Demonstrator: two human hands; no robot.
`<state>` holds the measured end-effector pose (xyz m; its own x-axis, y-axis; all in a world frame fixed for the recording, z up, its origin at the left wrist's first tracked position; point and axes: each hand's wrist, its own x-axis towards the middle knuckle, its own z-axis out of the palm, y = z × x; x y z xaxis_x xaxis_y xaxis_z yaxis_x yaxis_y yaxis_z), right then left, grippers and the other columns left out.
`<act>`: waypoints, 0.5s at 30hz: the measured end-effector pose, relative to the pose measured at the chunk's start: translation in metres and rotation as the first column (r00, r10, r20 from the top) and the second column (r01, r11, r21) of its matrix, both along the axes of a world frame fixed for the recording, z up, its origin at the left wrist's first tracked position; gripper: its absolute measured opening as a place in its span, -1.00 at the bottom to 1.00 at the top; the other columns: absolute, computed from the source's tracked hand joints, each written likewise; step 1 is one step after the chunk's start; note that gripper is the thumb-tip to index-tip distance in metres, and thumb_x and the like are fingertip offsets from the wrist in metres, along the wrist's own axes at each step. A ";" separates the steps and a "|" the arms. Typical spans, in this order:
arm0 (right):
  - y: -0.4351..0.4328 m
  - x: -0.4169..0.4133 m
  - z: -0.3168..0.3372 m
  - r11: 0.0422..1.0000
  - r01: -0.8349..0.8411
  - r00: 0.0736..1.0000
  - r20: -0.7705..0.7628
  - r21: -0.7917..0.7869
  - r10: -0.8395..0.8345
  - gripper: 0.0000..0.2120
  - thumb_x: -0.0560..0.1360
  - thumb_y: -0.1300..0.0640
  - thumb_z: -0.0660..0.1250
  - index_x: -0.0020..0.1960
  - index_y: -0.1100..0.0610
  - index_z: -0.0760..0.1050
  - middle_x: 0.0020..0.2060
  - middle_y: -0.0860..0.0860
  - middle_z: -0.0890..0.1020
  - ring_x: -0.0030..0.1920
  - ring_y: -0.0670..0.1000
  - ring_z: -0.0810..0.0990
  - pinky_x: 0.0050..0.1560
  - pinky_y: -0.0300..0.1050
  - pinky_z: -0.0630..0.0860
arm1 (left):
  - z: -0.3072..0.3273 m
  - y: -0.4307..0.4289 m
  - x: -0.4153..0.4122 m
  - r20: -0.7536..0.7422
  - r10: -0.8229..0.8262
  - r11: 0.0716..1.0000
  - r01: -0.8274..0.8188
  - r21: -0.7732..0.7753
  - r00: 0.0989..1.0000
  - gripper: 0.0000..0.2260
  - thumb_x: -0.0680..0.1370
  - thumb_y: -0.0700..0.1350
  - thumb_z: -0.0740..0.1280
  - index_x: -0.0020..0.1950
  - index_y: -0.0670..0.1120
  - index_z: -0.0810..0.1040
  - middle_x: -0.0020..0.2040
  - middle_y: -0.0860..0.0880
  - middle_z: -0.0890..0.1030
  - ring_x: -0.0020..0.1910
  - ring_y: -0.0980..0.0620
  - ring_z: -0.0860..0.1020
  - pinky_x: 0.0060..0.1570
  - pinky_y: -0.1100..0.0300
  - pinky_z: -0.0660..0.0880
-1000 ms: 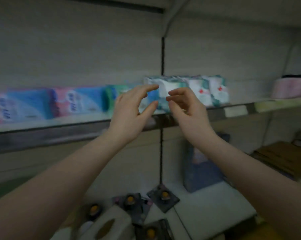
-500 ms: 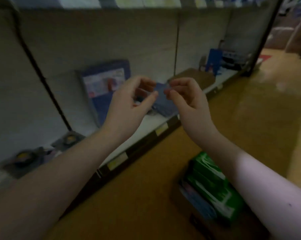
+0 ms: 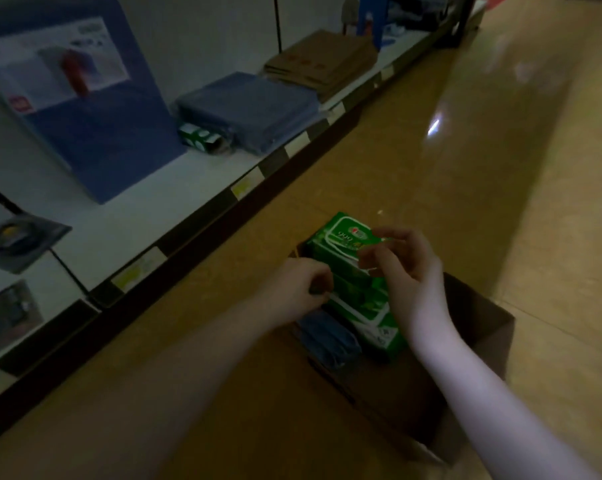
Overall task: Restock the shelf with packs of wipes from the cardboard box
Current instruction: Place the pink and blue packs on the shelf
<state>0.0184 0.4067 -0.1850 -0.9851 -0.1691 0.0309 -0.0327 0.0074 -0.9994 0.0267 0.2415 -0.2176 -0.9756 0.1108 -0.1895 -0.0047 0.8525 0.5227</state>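
A: Task thing, where?
B: Box [image 3: 479, 323] on the floor [image 3: 431, 161], just off the shelf [image 3: 154, 216] front edge. Green packs [image 3: 365, 306] stand in a row from its far-left corner. Blue packs [image 3: 327, 337] sit beside them against the left wall.
A: Any text?
B: Far-end green pack has three white digits on the lid, 999 or 666, can't tell which way up. Small red mark next to them, unreadable.
A: Left hand?
B: Left hand [image 3: 292, 289] at the row's left edge, fingers curled, tips against a pack. Grip: pinching or just touching, can't tell.
A: Right?
B: Right hand [image 3: 410, 271] over the row's far end, fingers half curled, thumb and forefinger close together by the top pack. Grip can't tell either, too blurry.
A: Shelf?
B: Yellow labels [image 3: 242, 187] along the front edge, print too small to read. Blue carton [image 3: 112, 140] stands at the back, with a picture panel showing a red item and a red square logo, unreadable. Flat blue stack [image 3: 251, 105] to its right. One small pack [image 3: 197, 135], green and white, touches that stack's left side. Brown stack [image 3: 323, 60] further along, reddish marks on top, not legible.
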 end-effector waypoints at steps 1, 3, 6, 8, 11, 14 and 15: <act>0.003 0.002 -0.003 1.000 0.006 1.000 0.016 -0.006 -0.006 -0.87 0.57 0.22 0.20 0.05 0.05 0.47 -0.16 0.02 0.65 -0.14 -0.10 0.64 -0.11 -0.27 0.55 | -0.010 0.001 -0.006 0.050 -0.022 0.998 0.025 -0.063 0.999 -0.80 0.48 -0.14 0.39 0.10 -0.03 0.57 0.08 0.03 0.58 0.07 0.07 0.53 0.04 0.19 0.49; 0.009 0.004 -0.007 1.000 0.008 1.000 0.025 -0.010 -0.008 -0.86 0.57 0.23 0.19 0.03 0.03 0.47 -0.17 0.03 0.65 -0.14 -0.09 0.63 -0.10 -0.25 0.54 | -0.028 0.003 -0.016 0.165 -0.039 0.985 0.066 -0.162 0.986 -0.73 0.51 -0.14 0.35 0.21 -0.02 0.54 0.18 -0.02 0.56 0.13 -0.01 0.53 0.09 0.06 0.52; 0.015 0.008 -0.009 0.999 -0.021 0.999 0.023 -0.030 0.022 -0.86 0.57 0.24 0.19 0.02 0.05 0.47 -0.16 0.05 0.64 -0.13 -0.09 0.63 -0.10 -0.31 0.53 | -0.050 0.005 -0.023 0.261 -0.052 0.964 0.117 -0.240 0.964 -0.75 0.54 -0.14 0.31 0.22 -0.06 0.54 0.20 -0.09 0.54 0.12 -0.07 0.52 0.07 0.01 0.53; 0.021 0.009 -0.010 0.999 -0.030 0.999 0.010 -0.016 0.030 -0.86 0.56 0.25 0.19 -0.01 0.05 0.48 -0.17 0.07 0.63 -0.14 -0.08 0.63 -0.10 -0.32 0.53 | -0.058 0.007 -0.027 0.254 -0.043 0.959 0.111 -0.261 0.966 -0.78 0.53 -0.14 0.32 0.17 -0.09 0.56 0.16 -0.10 0.55 0.09 -0.07 0.53 0.03 0.02 0.55; 0.028 0.009 -0.012 1.000 -0.019 1.000 0.016 -0.001 0.019 -0.84 0.56 0.26 0.20 -0.03 0.04 0.47 -0.19 0.06 0.63 -0.16 -0.09 0.62 -0.13 -0.33 0.52 | -0.063 0.013 -0.032 0.231 -0.079 0.932 0.154 -0.327 0.970 -0.80 0.53 -0.17 0.32 0.14 -0.10 0.57 0.13 -0.10 0.57 0.06 -0.08 0.54 0.00 0.02 0.56; 0.031 0.008 -0.013 1.000 -0.006 1.000 0.029 -0.003 0.006 -0.84 0.55 0.27 0.20 -0.04 0.04 0.47 -0.18 0.05 0.63 -0.15 -0.09 0.63 -0.17 -0.35 0.51 | -0.069 0.018 -0.032 0.205 -0.130 0.882 0.208 -0.424 0.970 -0.79 0.56 -0.13 0.28 0.17 -0.12 0.54 0.14 -0.11 0.56 0.07 -0.08 0.53 -0.04 0.12 0.50; 0.032 0.007 -0.013 1.000 0.000 1.000 0.029 0.001 0.000 -0.84 0.55 0.27 0.19 -0.04 0.04 0.47 -0.18 0.05 0.63 -0.15 -0.08 0.63 -0.17 -0.35 0.51 | -0.072 0.018 -0.033 0.202 -0.137 0.865 0.217 -0.453 0.970 -0.78 0.58 -0.12 0.25 0.19 -0.11 0.53 0.15 -0.11 0.55 0.09 -0.08 0.52 -0.03 0.14 0.43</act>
<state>0.0256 0.4387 -0.1984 -0.9855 -0.1694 0.0026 -0.0040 0.0084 -1.0000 -0.0059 0.2595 -0.2895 -0.9006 0.1381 -0.4121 0.1213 0.9904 0.0668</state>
